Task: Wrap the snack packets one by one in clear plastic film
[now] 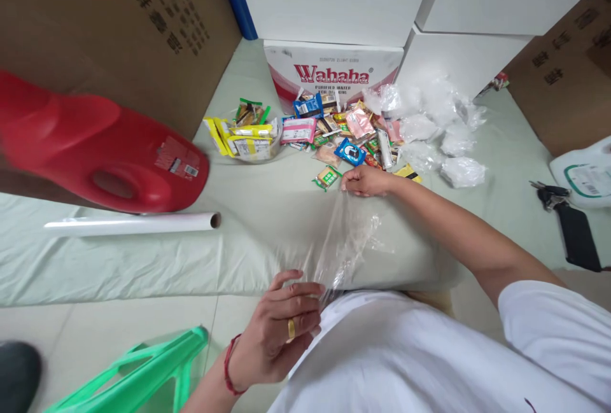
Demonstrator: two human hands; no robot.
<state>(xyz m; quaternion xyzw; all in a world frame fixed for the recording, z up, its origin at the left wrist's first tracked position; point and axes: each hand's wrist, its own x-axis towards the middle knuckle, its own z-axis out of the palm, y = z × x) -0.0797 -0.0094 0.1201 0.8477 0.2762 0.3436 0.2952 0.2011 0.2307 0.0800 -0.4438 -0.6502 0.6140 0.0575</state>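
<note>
A clear plastic bag (341, 254) is stretched between my two hands over the front edge of the green-covered surface. My left hand (281, 324), with a ring and a red cord bracelet, is closed on its lower end near my shirt. Farther off, my right hand (365, 181) pinches the upper end. Beside those fingers lies a green-and-white wrapped snack (328, 177). A blue snack packet (351, 152) sits just beyond, in a heap of small mixed packets. Crumpled clear bags (420, 126) are piled to the right of the heap.
A bowl (262, 151) of yellow packets stands left of the heap, before a Wahaha box (334, 72). At left are a red jug (105, 152) and a white roll (133, 224). Keys (551, 195) and a white bottle (587, 174) lie right; a green stool (143, 368) stands below.
</note>
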